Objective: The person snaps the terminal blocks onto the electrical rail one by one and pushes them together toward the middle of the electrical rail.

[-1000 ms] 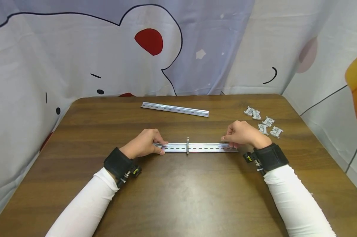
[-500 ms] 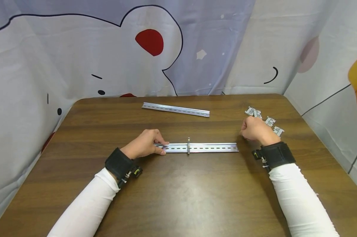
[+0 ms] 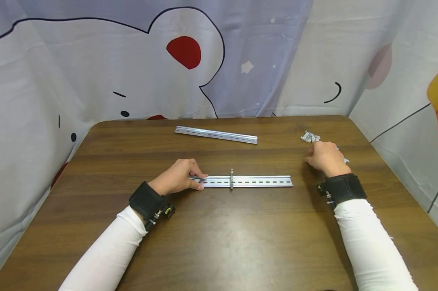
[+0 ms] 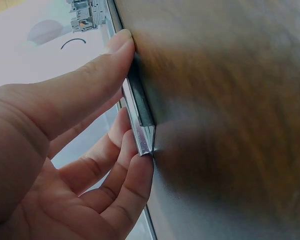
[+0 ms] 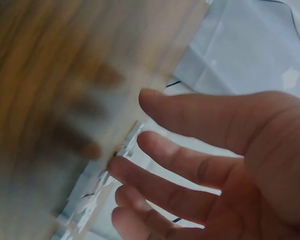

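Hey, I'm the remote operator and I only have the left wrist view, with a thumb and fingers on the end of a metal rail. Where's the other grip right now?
Observer: The right grip is by the loose pieces toward the far right of the table.
Operator: Is it holding one?
Observer: The right wrist view shows no piece between its thumb and index finger.
Operator: Any rail besides mine?
Observer: Yes, a second rail lies at a slight slant beyond the held rail, nearer the table's far edge.
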### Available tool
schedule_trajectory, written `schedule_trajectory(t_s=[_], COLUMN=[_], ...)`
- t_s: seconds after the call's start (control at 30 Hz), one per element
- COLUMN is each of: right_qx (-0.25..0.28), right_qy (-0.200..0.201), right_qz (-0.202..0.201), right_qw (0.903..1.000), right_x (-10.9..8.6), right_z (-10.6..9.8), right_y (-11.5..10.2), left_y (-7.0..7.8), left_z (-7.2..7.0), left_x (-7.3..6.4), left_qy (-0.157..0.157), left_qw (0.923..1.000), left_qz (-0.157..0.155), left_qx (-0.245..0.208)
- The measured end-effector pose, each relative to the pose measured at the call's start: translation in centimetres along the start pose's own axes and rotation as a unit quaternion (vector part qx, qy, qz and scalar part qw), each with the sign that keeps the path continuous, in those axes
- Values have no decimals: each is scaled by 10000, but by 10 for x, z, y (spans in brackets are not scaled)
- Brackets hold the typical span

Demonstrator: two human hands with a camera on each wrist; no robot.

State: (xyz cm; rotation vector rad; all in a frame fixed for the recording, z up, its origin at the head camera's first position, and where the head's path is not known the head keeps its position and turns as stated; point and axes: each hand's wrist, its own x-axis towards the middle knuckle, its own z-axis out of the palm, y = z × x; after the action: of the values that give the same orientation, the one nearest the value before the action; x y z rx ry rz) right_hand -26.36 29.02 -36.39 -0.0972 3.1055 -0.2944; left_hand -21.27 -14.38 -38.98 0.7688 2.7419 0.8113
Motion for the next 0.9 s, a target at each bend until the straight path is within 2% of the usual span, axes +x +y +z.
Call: schedule_trajectory(t_s=[0.17,0.4,0.6,0.9], right_qx=[128,290,264,343], right_qy=[71,155,-53,66], right_qz=[322,309,608,659], right_qw=[9994,9990,9978,9972], right_x=[1,1,0,-4], right_z=[1,0,-1,-9], right_y=[10,19,22,31], left_y=[0,-1,-4,-1], left_z=[0,0,1,0], left_x=[0,-1,-5,-2], left_qy=[-5,2,-35,26], left_qw=[10000,10000,9999,10000], left_qz=[-28,-18,-105,54], left_qx=[14,-33,-25,-70])
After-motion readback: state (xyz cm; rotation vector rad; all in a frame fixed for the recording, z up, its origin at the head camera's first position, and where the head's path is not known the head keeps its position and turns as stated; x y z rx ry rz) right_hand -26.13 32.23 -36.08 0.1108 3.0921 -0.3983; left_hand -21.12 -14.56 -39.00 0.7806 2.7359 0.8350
